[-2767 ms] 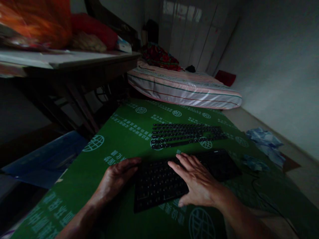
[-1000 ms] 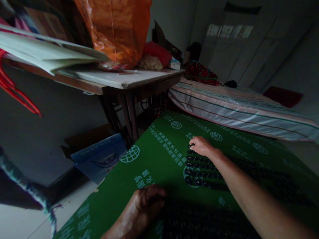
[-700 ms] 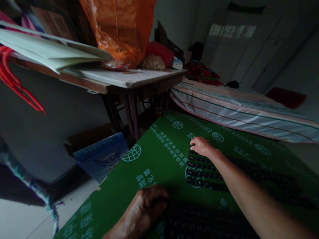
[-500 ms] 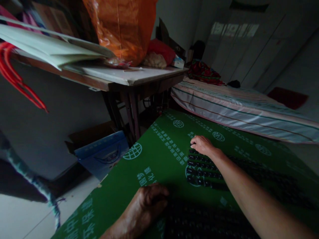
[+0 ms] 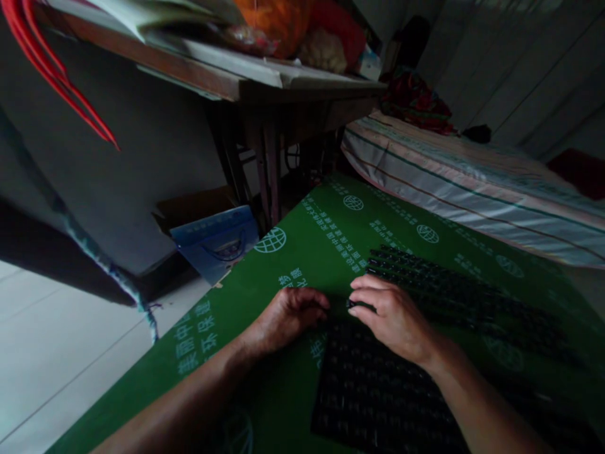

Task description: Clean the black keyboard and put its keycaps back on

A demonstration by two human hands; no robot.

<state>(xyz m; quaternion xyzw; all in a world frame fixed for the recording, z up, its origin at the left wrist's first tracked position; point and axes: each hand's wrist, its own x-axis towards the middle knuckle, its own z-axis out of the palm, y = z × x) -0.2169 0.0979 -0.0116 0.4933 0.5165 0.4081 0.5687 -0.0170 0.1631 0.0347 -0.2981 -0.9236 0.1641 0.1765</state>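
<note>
Between thumb and fingers, my right hand (image 5: 392,312) pinches a small black keycap (image 5: 350,304) just above the far left corner of a black keyboard (image 5: 363,384). My left hand (image 5: 288,315) is closed with its fingers curled, beside that same corner. Whatever its fingertips may hold is hidden. Beyond my right hand, loose black keycaps (image 5: 439,271) lie in rows on the green board (image 5: 312,265). My right hand and forearm cover part of the keyboard and the rows, and the keyboard's near side is dark.
A wooden table (image 5: 227,85) carrying bags and papers stands at the back left. Below it, a blue bag (image 5: 217,243) rests by the board's left edge. A bed with striped bedding (image 5: 463,183) lies behind the board. A wrapped cord or pole (image 5: 101,261) slants at left.
My right hand has come back from the far left end of the keycap rows to the keyboard's corner, near my left hand. The view has tilted down, and my left hand remains closed.
</note>
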